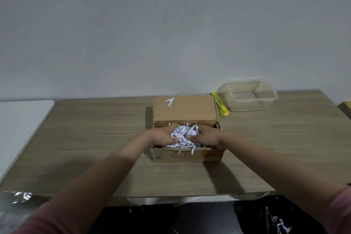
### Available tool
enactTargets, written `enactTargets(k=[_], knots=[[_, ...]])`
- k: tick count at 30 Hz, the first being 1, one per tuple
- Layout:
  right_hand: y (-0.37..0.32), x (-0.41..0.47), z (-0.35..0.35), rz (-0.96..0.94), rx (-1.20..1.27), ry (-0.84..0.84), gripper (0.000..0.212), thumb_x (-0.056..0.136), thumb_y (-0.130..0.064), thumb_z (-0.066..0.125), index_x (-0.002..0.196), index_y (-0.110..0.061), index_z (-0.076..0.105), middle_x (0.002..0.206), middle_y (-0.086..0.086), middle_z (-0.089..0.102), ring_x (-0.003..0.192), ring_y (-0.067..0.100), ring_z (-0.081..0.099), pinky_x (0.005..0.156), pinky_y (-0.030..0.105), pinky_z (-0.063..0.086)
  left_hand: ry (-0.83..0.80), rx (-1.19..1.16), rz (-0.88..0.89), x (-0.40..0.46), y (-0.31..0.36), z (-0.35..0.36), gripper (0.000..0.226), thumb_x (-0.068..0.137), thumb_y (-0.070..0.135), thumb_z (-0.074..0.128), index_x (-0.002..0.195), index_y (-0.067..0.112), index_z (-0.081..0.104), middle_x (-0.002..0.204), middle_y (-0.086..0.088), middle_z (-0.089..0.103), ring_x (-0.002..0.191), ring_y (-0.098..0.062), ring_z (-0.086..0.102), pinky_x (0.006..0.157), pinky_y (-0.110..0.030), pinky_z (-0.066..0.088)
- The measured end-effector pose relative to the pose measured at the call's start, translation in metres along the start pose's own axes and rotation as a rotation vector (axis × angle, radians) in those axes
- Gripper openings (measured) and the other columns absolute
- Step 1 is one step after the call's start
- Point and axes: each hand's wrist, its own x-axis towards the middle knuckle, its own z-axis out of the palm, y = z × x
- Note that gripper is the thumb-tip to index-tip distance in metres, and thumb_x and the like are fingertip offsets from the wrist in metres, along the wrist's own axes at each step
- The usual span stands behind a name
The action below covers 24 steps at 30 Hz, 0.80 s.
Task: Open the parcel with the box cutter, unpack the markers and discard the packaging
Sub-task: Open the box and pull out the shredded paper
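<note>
A brown cardboard parcel (185, 155) stands open at the middle of the wooden table, its lid flap (184, 109) folded back and up. White shredded paper (183, 135) fills the box. My left hand (161, 136) and my right hand (206, 137) are both inside the box, fingers closed around a clump of the shredded paper between them. Two loose paper strips (169, 101) lie on the raised flap. A green and yellow box cutter (220, 103) lies on the table behind the parcel to the right. No markers are visible.
A clear plastic container (247, 95) sits at the back right, next to the box cutter. A black bag holding paper shreds (275, 218) is below the table's front edge on the right. A white surface (20, 119) adjoins the table on the left.
</note>
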Motion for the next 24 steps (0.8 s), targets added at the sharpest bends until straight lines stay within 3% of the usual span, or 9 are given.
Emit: enactTargets(k=[4,6,7,9,11,14,16,22,24], knots=[[0.006,0.000,0.003,-0.021,0.137,0.012,0.040,0.085,-0.045,0.063,0.119,-0.024,0.054,0.093,0.003,0.066,0.071,0.017,0.056,0.060,0.026,0.046,0.028,-0.142,0.075,0.000,-0.008,0.005,0.060,0.096,0.021,0.050,0.146,0.028,0.018,0.145,-0.001,0.040,0.128,-0.020,0.041,0.105,-0.029,0.033],[0.007,0.000,0.005,-0.019,0.184,-0.001,0.052,0.075,-0.051,0.069,0.119,-0.026,0.056,0.110,0.006,0.069,0.100,0.029,0.065,0.088,0.042,0.054,0.043,-0.176,0.084,0.003,-0.013,0.007,0.060,0.094,0.021,0.052,0.145,0.031,0.021,0.144,0.001,0.041,0.129,-0.020,0.042,0.109,-0.032,0.033],[0.009,0.002,0.005,-0.015,0.208,0.001,0.059,0.068,-0.055,0.072,0.118,-0.027,0.057,0.116,0.008,0.068,0.114,0.033,0.060,0.099,0.051,0.048,0.045,-0.208,0.086,0.005,-0.015,0.007,0.060,0.093,0.020,0.054,0.144,0.032,0.024,0.143,0.001,0.042,0.129,-0.020,0.042,0.111,-0.036,0.033],[0.012,0.004,0.006,-0.024,0.260,-0.012,0.058,0.069,-0.052,0.073,0.118,-0.024,0.057,0.118,0.009,0.067,0.119,0.035,0.056,0.103,0.056,0.040,0.044,-0.274,0.096,0.006,-0.018,0.008,0.060,0.092,0.018,0.056,0.142,0.034,0.027,0.141,0.000,0.045,0.128,-0.021,0.044,0.111,-0.042,0.034],[0.012,0.005,0.007,-0.035,0.307,-0.013,0.046,0.083,-0.037,0.069,0.122,-0.018,0.056,0.116,0.005,0.068,0.114,0.029,0.061,0.104,0.051,0.042,0.040,-0.331,0.101,0.005,-0.019,0.009,0.060,0.091,0.014,0.058,0.141,0.033,0.030,0.138,-0.001,0.048,0.126,-0.021,0.046,0.110,-0.041,0.036],[0.010,0.006,0.007,-0.031,0.329,-0.044,0.041,0.086,-0.032,0.066,0.121,-0.015,0.055,0.112,0.002,0.069,0.110,0.023,0.063,0.102,0.043,0.047,0.027,-0.403,0.120,0.005,-0.020,0.009,0.059,0.090,0.006,0.059,0.139,0.028,0.034,0.128,-0.001,0.053,0.119,-0.019,0.051,0.105,-0.033,0.041],[0.010,0.008,0.006,-0.037,0.327,-0.060,0.038,0.087,-0.030,0.065,0.120,-0.014,0.055,0.108,0.001,0.069,0.102,0.018,0.065,0.094,0.035,0.051,0.026,-0.437,0.141,0.003,-0.019,0.009,0.058,0.089,0.001,0.058,0.137,0.023,0.036,0.123,0.000,0.054,0.113,-0.016,0.052,0.099,-0.028,0.043],[0.010,0.003,0.006,-0.033,0.355,-0.074,0.022,0.091,-0.024,0.061,0.110,-0.015,0.056,0.097,-0.004,0.067,0.083,0.007,0.063,0.067,0.016,0.050,0.083,-0.458,0.151,0.004,-0.024,0.012,0.059,0.086,0.003,0.062,0.136,0.026,0.040,0.132,0.001,0.053,0.119,-0.018,0.053,0.106,-0.036,0.042],[0.010,0.004,0.005,-0.028,0.359,-0.067,0.029,0.089,-0.030,0.063,0.113,-0.015,0.057,0.112,0.002,0.067,0.099,0.014,0.064,0.087,0.024,0.051,0.095,-0.454,0.136,0.003,-0.021,0.011,0.064,0.088,0.002,0.060,0.142,0.023,0.034,0.135,0.005,0.047,0.121,-0.015,0.048,0.105,-0.029,0.039]])
